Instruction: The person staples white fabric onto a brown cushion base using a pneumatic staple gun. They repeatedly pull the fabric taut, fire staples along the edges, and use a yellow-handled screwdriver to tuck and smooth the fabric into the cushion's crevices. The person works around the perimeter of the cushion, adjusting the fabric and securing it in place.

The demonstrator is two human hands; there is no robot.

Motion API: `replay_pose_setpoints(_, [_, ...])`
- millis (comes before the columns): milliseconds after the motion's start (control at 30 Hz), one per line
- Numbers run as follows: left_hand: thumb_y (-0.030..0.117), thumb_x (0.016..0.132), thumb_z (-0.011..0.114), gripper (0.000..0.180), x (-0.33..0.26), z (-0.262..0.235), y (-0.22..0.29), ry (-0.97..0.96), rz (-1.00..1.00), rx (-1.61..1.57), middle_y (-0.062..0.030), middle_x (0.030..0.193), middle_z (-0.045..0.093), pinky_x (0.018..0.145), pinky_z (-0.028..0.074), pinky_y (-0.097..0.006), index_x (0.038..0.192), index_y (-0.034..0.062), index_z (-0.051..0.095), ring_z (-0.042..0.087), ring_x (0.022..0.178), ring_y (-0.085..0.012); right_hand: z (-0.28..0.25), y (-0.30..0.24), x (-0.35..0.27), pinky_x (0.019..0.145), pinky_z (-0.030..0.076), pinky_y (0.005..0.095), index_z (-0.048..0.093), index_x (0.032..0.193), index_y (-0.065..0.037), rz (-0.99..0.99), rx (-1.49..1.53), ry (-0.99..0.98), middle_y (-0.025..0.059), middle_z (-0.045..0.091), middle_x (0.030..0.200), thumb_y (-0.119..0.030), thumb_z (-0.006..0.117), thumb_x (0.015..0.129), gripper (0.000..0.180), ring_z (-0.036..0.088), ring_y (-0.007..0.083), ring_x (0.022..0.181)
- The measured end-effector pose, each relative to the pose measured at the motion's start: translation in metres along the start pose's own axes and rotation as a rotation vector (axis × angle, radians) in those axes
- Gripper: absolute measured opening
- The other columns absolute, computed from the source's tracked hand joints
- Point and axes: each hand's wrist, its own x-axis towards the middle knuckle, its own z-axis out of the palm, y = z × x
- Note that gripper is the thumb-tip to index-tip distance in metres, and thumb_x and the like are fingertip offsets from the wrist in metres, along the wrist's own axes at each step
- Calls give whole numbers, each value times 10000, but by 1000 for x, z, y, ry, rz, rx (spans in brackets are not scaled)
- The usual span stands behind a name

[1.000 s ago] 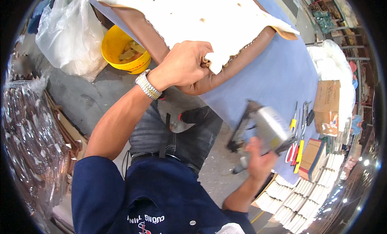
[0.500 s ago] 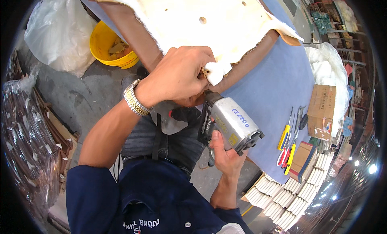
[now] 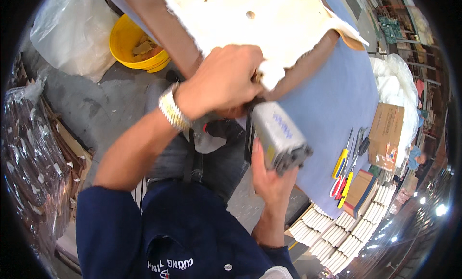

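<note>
I am pinching the cloth edge (image 3: 269, 77) of the seat (image 3: 269, 24) with my left hand (image 3: 224, 79). My right hand (image 3: 269, 178) is wrapping tight around the stapler (image 3: 276, 134). Both are sitting over the blue tabletop (image 3: 332, 106), with tools (image 3: 344, 171), near a yellow bucket (image 3: 132, 43).

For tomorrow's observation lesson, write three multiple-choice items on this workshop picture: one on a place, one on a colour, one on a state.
1. Where do the hand tools lie?
A in the bucket
B on the blue table
C on the floor

2. What colour is the bucket?
A yellow
B green
C black

3. What is the left hand doing?
A hanging free
B gripping the fabric edge
C holding scissors

Key: 1 B, the hand tools rest on the blue table. 2 A, the bucket is plainly yellow. 3 B, the left hand clamps the fabric edge, while the right hand holds the grey power tool.
</note>
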Motion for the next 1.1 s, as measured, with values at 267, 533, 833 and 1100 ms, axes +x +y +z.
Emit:
replay_pose_setpoints(267, [628,738,861,750,-2,-46,-15,-187,243,21,-244,864,637,770,491,-434,904,-64,624,621,819,-360,-7,-7,-44,599,535,285,640,1204,79,376,563,79,123,726,997,41,697,952,261,634,118,702])
replay_pose_setpoints(533, [481,749,864,619,-1,-24,-9,-88,406,254,-181,947,670,829,461,-410,976,-65,681,631,894,-312,5,9,-66,589,545,275,511,1387,76,327,655,74,193,714,1175,13,638,987,424,635,129,671])
replay_pose_setpoints(833, [73,767,801,177,-4,-22,-14,-53,282,-96,-64,967,745,718,548,-328,932,17,773,724,807,-244,17,26,-55,596,554,282,465,1435,65,137,514,22,230,704,1209,29,624,984,480,653,151,702])
replay_pose_setpoints(1100, [79,737,816,199,-2,-21,-15,-46,272,-88,-59,979,760,695,555,-322,922,13,788,734,792,-242,16,21,-41,842,567,357,620,1248,57,150,297,-39,160,726,1111,-10,807,846,448,734,285,985])
